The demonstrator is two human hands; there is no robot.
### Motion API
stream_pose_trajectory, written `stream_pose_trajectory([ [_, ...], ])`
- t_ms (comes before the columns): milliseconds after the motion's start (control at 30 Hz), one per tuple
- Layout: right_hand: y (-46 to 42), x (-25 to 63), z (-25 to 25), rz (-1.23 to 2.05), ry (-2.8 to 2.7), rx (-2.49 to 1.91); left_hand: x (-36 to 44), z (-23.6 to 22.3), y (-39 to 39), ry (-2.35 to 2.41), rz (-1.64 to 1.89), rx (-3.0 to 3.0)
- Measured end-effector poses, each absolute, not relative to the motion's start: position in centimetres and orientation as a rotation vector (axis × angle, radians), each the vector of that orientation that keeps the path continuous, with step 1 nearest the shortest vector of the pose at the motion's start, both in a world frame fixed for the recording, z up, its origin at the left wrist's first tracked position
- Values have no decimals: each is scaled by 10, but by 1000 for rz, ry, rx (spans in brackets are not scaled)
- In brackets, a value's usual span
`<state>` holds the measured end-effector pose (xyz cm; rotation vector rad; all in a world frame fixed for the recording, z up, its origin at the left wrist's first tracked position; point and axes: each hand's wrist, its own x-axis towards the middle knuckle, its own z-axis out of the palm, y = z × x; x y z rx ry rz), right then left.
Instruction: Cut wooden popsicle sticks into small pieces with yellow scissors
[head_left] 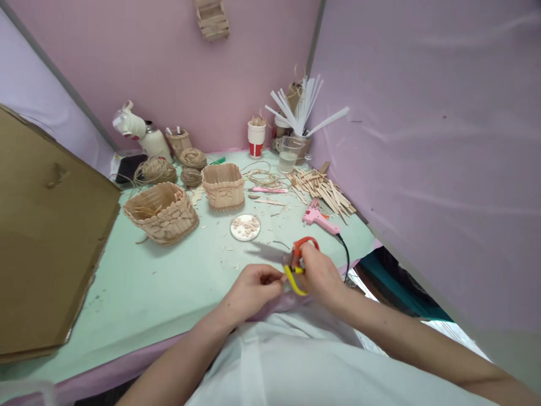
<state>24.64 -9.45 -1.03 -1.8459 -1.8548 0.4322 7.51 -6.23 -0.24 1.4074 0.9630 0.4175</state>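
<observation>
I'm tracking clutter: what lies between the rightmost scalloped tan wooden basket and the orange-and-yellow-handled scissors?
In the head view, a round white dish holding pale wood pieces lies between the basket and scissors.

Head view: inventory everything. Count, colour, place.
Scissors: 1, red-yellow handles, front
Glue gun: 1, pink, right
Sticks: many, tan, right
Baskets: 2, tan, left
Dish: 1, white, centre
Twine balls: 3, tan, back left
Pen pot: 1, tan, back
Bottle: 1, white, back left
Paper cup: 1, white-red, back
Cup: 1, clear, back
Strips: many, white, back
Cardboard: 1, brown, left
Rack: 1, tan, wall
Left hand: 1, bare, front
Right hand: 1, bare, holding scissors
</observation>
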Motion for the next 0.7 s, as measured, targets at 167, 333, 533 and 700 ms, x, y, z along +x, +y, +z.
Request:
stream_pose_trajectory([
  [167, -93, 268, 14, 559, -1635, -1922, 66, -3, -56, 944, 473, 1258],
  [333, -108, 293, 29, 694, -1764, -1946, 60, 6, -48, 924, 549, 1156],
  [533, -112, 295, 21, 796, -1733, -1933, 57, 8, -47, 914, 549, 1168],
  [700, -96, 278, 21, 1104, -1546, -1718, 43, 25, -27, 901, 452, 1324],
])
